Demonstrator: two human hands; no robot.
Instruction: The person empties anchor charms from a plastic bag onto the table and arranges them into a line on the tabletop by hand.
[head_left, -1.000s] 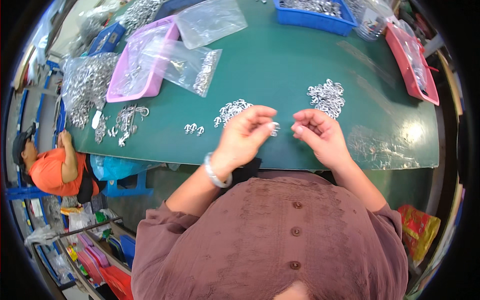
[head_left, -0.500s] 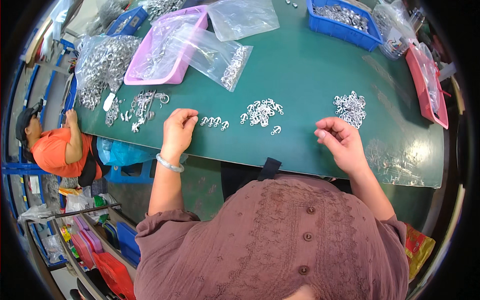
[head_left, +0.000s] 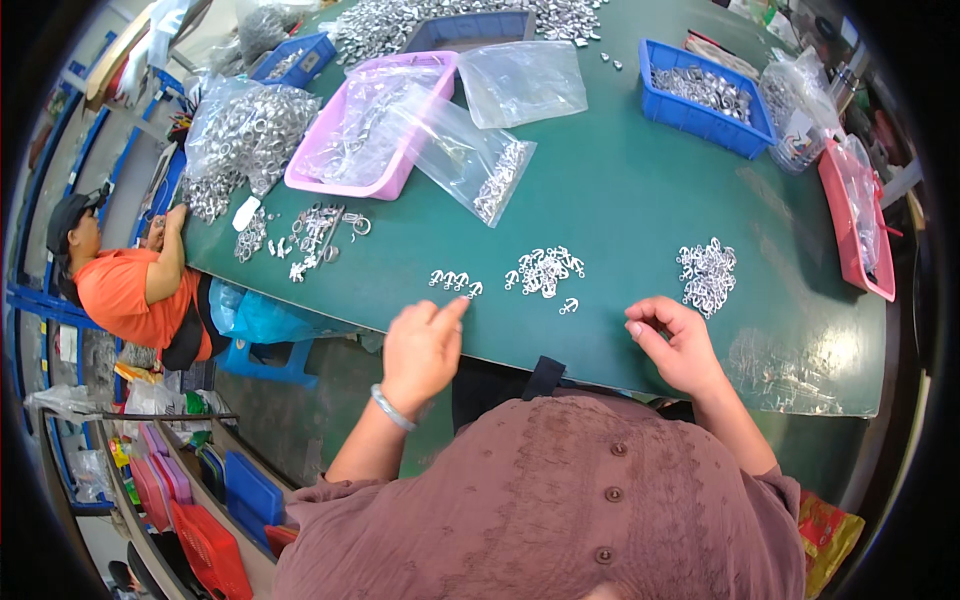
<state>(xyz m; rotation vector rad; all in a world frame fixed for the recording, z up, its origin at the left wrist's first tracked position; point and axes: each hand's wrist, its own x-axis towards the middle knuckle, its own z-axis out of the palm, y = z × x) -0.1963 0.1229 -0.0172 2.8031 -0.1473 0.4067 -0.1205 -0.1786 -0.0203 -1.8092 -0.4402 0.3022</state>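
My left hand (head_left: 425, 345) is at the table's near edge, its index finger stretched to the end anchor charm (head_left: 475, 290) of a short row of silver anchor charms (head_left: 449, 278). The fingertip seems to touch that charm; the other fingers are partly hidden. Right of the row is a loose pile of anchor charms (head_left: 546, 268), with a single anchor charm (head_left: 569, 306) just below it. My right hand (head_left: 678, 345) hovers by the near edge, fingers loosely curled, a gap between thumb and index, nothing visible in it. Beyond it is another charm pile (head_left: 707, 275).
A pink tray (head_left: 375, 188), a clear bag of small parts (head_left: 497, 185) and a blue bin (head_left: 700, 120) stand farther back. Metal rings and findings (head_left: 318, 232) lie at left. A red tray (head_left: 848, 225) stands at right. A person in orange (head_left: 130, 295) sits at far left.
My left hand has moved right and nearer to me, its index finger now at the row's end charm. My right hand stays left of the right pile. The view has shifted, showing more of the table's far side.
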